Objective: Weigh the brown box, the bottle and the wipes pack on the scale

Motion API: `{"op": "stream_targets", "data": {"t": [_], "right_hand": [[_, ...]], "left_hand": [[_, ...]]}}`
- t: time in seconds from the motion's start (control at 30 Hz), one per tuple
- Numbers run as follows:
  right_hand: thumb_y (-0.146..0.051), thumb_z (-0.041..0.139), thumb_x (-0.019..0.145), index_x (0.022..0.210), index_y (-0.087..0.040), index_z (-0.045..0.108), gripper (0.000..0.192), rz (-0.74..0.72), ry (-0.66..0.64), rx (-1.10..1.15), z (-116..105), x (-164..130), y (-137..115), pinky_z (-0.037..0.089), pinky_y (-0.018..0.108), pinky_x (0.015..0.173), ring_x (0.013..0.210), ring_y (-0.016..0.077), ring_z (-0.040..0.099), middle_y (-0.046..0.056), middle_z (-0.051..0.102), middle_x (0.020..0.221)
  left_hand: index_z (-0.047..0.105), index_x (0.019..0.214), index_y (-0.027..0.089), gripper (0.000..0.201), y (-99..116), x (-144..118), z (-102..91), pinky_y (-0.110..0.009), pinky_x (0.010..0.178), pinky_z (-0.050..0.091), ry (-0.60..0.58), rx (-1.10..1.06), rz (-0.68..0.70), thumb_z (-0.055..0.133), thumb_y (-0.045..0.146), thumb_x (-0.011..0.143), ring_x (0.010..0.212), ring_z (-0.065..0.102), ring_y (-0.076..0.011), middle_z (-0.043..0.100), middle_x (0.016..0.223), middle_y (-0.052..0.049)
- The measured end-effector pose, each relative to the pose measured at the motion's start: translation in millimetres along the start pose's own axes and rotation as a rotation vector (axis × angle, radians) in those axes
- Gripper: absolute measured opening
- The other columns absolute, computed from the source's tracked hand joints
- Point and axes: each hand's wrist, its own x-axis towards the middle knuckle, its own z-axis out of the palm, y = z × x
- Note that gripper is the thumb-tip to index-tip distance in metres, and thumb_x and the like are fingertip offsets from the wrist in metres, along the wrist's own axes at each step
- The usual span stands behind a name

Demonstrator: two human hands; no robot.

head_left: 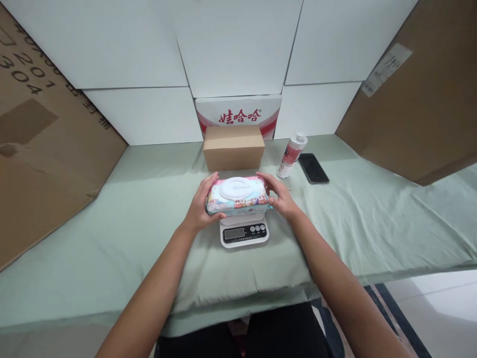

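A pack of wet wipes (237, 191), pink and light blue with a white lid on top, is between my two hands. My left hand (203, 204) grips its left end, thumb along the front edge. On the right end, my right hand (280, 195) has its fingers and thumb closed around the corner. Below the pack is a white digital kitchen scale (244, 233), its display and buttons facing me. The pack hides the scale's platform, so whether the two touch I cannot tell.
Behind the scale sits a brown cardboard box (234, 148), backed by a white and red carton (238, 114). A white and pink bottle (292, 155) stands beside a black phone (313, 168) to the right. Large cardboard panels (48, 134) flank the green-clothed table (141, 199).
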Motion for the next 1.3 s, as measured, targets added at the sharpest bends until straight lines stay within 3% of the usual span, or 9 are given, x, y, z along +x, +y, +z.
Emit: {"op": "stream_targets", "data": {"t": [0.23,0.33,0.57,0.8,1.03,1.17,1.3], "right_hand": [[-0.088,0.067,0.080,0.154,-0.027,0.054,0.097,-0.086,0.000,-0.007,-1.6,-1.7,-5.6,0.049,0.032,0.071,0.085,0.0185,0.056,0.011,0.063,0.129],[-0.083,0.073,0.078,0.154,-0.026,0.052,0.097,-0.093,-0.014,-0.059,0.7,-1.1,-6.3,0.052,0.034,0.074,0.091,0.0214,0.059,0.011,0.063,0.126],[-0.075,0.078,0.078,0.156,-0.023,0.048,0.099,-0.028,-0.037,-0.093,4.3,-1.9,-7.0,0.060,0.047,0.092,0.118,0.0342,0.065,0.017,0.060,0.140],[-0.075,0.081,0.076,0.154,-0.023,0.049,0.099,0.006,-0.008,-0.024,10.9,-2.9,-8.0,0.061,0.049,0.098,0.127,0.0360,0.064,0.018,0.060,0.143],[-0.075,0.081,0.076,0.152,-0.022,0.050,0.097,-0.008,0.049,-0.017,16.9,-2.9,-11.8,0.061,0.049,0.097,0.123,0.0354,0.065,0.018,0.060,0.141],[-0.078,0.079,0.076,0.150,-0.023,0.053,0.096,-0.045,0.066,-0.092,6.2,-6.7,-24.5,0.062,0.048,0.093,0.121,0.0357,0.066,0.017,0.063,0.137],[-0.074,0.083,0.075,0.152,-0.026,0.055,0.095,-0.078,0.098,-0.153,-22.6,-31.9,-45.6,0.062,0.048,0.095,0.125,0.0372,0.065,0.017,0.063,0.141]], "left_hand": [[0.045,0.158,0.019,0.105,1.7,0.4,9.0,-0.058,0.117,0.048,0.042,0.061,-0.011,0.065,0.087,0.080,0.138,0.057,-0.0383,0.056,0.147,-0.023],[0.047,0.156,0.019,0.100,4.3,0.6,10.2,-0.057,0.117,0.049,0.044,0.058,-0.016,0.067,0.083,0.082,0.139,0.056,-0.0373,0.056,0.145,-0.021],[0.049,0.154,0.017,0.106,5.2,3.2,8.7,-0.058,0.118,0.049,0.016,0.031,-0.025,0.068,0.087,0.077,0.141,0.056,-0.0397,0.058,0.146,-0.023],[0.048,0.154,0.020,0.106,11.2,2.8,6.2,-0.050,0.109,0.057,-0.046,0.025,-0.178,0.077,0.081,0.073,0.131,0.067,-0.0371,0.065,0.145,-0.020],[0.050,0.150,0.018,0.098,16.7,6.0,5.6,-0.047,0.103,0.060,0.007,0.073,-0.061,0.077,0.078,0.077,0.125,0.070,-0.0348,0.068,0.138,-0.019],[0.047,0.152,0.020,0.095,25.8,8.2,8.8,-0.047,0.101,0.060,0.021,0.100,0.027,0.078,0.073,0.081,0.126,0.069,-0.0341,0.067,0.138,-0.019],[0.043,0.154,0.020,0.103,52.4,12.4,22.2,-0.053,0.106,0.057,-0.013,0.096,0.063,0.073,0.081,0.078,0.130,0.065,-0.0381,0.064,0.140,-0.020]]}}
